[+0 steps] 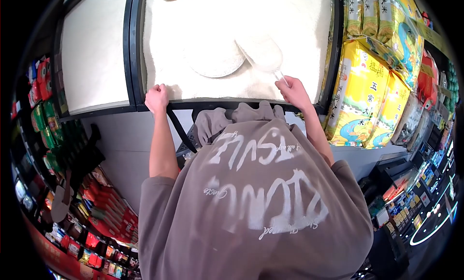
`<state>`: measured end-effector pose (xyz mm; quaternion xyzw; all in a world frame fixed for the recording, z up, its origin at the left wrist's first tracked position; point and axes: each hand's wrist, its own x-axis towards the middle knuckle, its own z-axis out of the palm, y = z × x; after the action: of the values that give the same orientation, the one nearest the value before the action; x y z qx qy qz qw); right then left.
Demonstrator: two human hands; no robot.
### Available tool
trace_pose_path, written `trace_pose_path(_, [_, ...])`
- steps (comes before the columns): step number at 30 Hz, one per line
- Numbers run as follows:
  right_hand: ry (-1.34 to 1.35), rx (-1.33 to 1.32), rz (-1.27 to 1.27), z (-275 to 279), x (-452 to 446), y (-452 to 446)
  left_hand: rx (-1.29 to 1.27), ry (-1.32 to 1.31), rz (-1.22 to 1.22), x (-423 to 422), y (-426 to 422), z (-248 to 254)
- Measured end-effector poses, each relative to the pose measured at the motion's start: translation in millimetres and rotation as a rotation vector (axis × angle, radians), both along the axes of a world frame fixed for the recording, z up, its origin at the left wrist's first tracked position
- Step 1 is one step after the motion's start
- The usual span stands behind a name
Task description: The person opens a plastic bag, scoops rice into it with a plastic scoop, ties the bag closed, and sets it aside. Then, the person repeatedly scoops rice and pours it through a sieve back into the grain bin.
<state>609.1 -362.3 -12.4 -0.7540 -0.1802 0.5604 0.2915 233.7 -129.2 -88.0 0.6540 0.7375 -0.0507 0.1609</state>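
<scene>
A wide bin of white grains [193,19] with a black frame [232,102] lies in front of me. My right hand [293,92] is closed round the handle of a clear scoop [266,55], whose bowl rests on the grains. Left of the scoop is a round, pale shape [216,62] with a darker lower rim; whether it is a bowl or a mound is unclear. My left hand [157,98] is closed at the front left edge of the bin, above a black strap [181,130]; what its fingers grip is hidden.
Another pale-filled bin [94,52] adjoins on the left. Yellow rice bags [362,91] are stacked along the right side. Shelves with red packets [108,207] stand at lower left, and more shelves with goods [411,202] at lower right. A black basket [186,147] is partly visible below the bin.
</scene>
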Motion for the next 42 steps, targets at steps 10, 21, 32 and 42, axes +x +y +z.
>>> trace_pose_path(10, [0.065, 0.002, -0.021, 11, -29, 20, 0.005, -0.049, 0.008, 1, -3, 6])
trace_pose_path(21, [0.038, -0.010, -0.022, 13, -37, 30, -0.183, -0.056, -0.101, -8, 6, 15])
trace_pose_path(32, [-0.036, -0.081, 0.017, 33, -63, 39, -0.283, -2.085, -1.227, 64, -16, 312])
trace_pose_path(42, [-0.077, -0.033, -0.104, 42, -83, 41, 0.148, -2.464, -1.923, 46, -18, 386])
